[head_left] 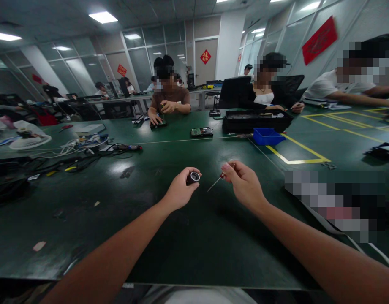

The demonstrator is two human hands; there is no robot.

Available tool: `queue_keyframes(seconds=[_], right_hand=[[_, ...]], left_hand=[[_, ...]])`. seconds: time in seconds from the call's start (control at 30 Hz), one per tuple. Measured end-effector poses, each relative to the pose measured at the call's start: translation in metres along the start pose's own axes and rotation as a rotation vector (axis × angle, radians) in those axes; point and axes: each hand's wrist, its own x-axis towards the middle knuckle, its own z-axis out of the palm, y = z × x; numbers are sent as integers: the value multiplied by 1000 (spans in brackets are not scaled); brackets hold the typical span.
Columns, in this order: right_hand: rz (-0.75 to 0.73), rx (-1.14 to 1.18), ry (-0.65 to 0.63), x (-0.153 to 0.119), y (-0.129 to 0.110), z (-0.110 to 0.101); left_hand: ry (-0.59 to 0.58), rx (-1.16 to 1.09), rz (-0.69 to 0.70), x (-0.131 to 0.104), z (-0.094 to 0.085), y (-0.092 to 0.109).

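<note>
In the middle of the head view, my left hand [180, 188] is closed round a small black cylindrical part [193, 178] with a silvery ring at its end. That ringed end faces up and toward me. My right hand [246, 183] grips a screwdriver [216, 183] by its reddish handle, mostly hidden in the fingers. The thin metal shaft slants down to the left, its tip apart from the black part. Both hands are held above the dark green table [188, 240].
Tangled cables [96, 147] lie at the left. Ahead are a circuit-board device [202, 132], a blue bin [267, 136] and a black tray [257, 120]. Several people sit across the table, one person's hands [164, 114] on a device. A pixelated flat object [335, 202] lies at right.
</note>
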Motion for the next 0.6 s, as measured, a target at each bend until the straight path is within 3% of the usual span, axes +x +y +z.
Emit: queue_keyframes(seconds=[0.2, 0.4, 0.6], right_hand=[[-57, 215, 6, -5, -6, 0], [-39, 135, -22, -7, -2, 4], [-47, 60, -19, -8, -3, 5]], left_hand=[[-1, 24, 77, 2, -5, -20], [0, 47, 46, 2, -5, -15], [12, 120, 112, 1, -7, -17]])
